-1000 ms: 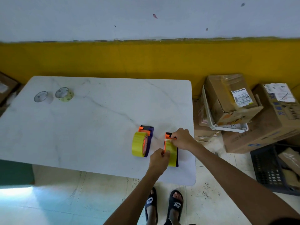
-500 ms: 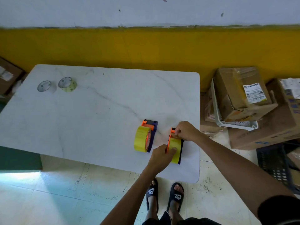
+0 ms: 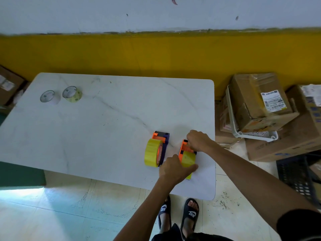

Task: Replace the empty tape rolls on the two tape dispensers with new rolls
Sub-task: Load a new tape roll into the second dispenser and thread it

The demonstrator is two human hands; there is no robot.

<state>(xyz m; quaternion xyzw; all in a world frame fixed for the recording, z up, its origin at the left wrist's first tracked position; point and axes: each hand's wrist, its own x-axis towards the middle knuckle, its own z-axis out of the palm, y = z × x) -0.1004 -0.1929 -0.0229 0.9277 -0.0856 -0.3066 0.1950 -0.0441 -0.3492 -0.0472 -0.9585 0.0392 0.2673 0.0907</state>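
Two orange-and-purple tape dispensers stand near the front right of the white marble table (image 3: 104,129), each loaded with a full yellow roll. The left dispenser (image 3: 157,150) stands untouched. My left hand (image 3: 175,168) grips the near end of the right dispenser (image 3: 187,158) and its yellow roll. My right hand (image 3: 198,140) pinches the orange front part at the far end of that dispenser; I cannot tell whether tape is between the fingers. Two nearly empty rolls, a whitish one (image 3: 49,97) and a pale yellow one (image 3: 72,94), lie at the table's far left.
Cardboard boxes (image 3: 260,101) and a white plastic basket (image 3: 251,136) are stacked on the floor right of the table, with a dark crate (image 3: 295,176) nearer. Another box (image 3: 8,84) sits far left. My sandalled feet (image 3: 178,213) stand at the table's front edge.
The camera has shifted slightly. My left hand has slid further over the right dispenser's roll. My right hand stays pinched at its front end.
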